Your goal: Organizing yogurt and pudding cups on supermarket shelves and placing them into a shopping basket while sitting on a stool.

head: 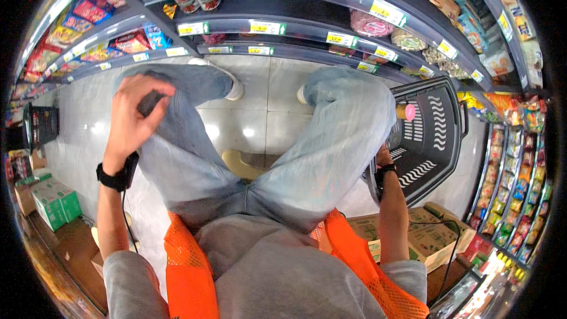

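Observation:
My left hand (pixel 141 113) is over my left knee, thumb and fingers curved apart. A dark patch shows through the curl; nothing sticks out of the hand. My right hand (pixel 384 156) reaches down beside my right knee, at the near side of a black plastic shopping basket (pixel 458 150). The knee and the basket's rim hide most of its fingers, so whether it holds anything is unclear. Inside the basket, against my knee, lies a small container with a pink lid (pixel 410 112). Each wrist wears a black band (pixel 116 177), and a cable hangs from the left one.
Store shelves (pixel 274 6) with price tags curve across the front, holding pink packages (pixel 371 23) and snack packets (pixel 91 11). Green-and-white cartons (pixel 55 201) stand at left, cardboard boxes (pixel 436 235) behind my right arm. Another black basket (pixel 40 126) is at far left.

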`<move>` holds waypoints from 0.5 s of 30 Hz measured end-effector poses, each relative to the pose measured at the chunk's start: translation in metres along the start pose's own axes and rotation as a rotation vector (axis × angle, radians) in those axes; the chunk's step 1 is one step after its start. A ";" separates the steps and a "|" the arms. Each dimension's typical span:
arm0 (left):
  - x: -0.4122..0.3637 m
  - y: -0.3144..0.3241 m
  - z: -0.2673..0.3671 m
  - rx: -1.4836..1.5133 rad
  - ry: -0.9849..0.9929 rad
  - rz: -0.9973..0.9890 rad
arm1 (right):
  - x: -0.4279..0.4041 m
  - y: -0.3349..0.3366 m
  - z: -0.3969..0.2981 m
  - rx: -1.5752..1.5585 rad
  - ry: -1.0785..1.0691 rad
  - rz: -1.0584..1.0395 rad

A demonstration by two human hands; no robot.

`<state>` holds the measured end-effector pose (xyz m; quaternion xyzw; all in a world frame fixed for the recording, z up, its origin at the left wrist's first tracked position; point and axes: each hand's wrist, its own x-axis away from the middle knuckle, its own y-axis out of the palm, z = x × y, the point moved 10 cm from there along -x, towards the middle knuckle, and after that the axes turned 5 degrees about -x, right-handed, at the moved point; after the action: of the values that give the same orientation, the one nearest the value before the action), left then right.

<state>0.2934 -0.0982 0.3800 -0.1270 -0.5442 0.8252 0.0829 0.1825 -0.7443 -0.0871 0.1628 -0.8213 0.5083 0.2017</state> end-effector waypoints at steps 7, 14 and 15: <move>-0.025 0.026 0.027 0.372 0.015 -0.159 | 0.042 -0.099 0.055 -0.067 0.281 -0.148; -0.057 0.081 0.130 0.426 0.415 -0.326 | 0.114 -0.339 -0.131 0.124 -0.104 0.184; -0.061 0.088 0.142 0.425 0.459 -0.318 | 0.131 -0.368 -0.173 0.213 -0.082 0.254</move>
<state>0.3089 -0.2739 0.3597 -0.2025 -0.3403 0.8467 0.3553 0.2717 -0.7555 0.3303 0.0991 -0.7842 0.6069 0.0836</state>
